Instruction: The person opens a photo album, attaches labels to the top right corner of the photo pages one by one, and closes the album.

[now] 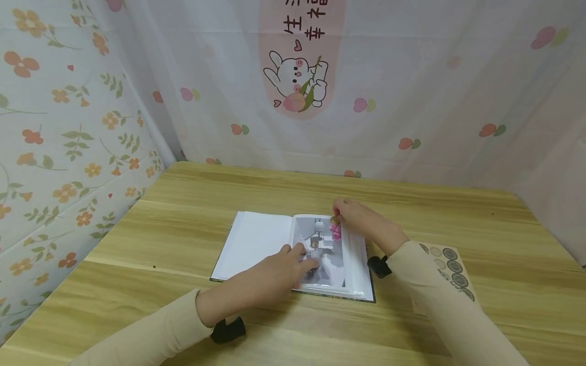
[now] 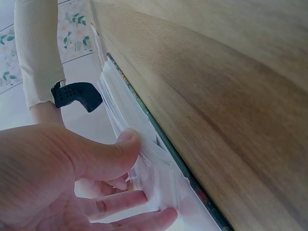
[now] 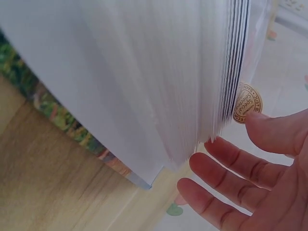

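An open photo album (image 1: 361,290) lies on the table, with a blank white page on its left and a photo page (image 1: 331,259) on its right. My left hand (image 1: 279,269) rests on the photo's lower left part, fingers loosely spread; in the left wrist view its thumb (image 2: 127,144) touches the page edges. At the album's upper right corner, my right hand (image 1: 361,218) holds a round brown sticker (image 3: 248,102) with printed lettering. Its thumb tip overlaps the sticker, while other fingers (image 3: 226,166) lie against the page edges. Pink flowers (image 1: 336,232) show just below the sticker.
A tan sheet of round stickers (image 1: 455,269) lies to the right, partly under my right forearm. Black bands (image 1: 379,266) sit at both wrists. Patterned cloth (image 1: 389,76) hangs behind the wood-grain table (image 1: 183,234) and along its left side.
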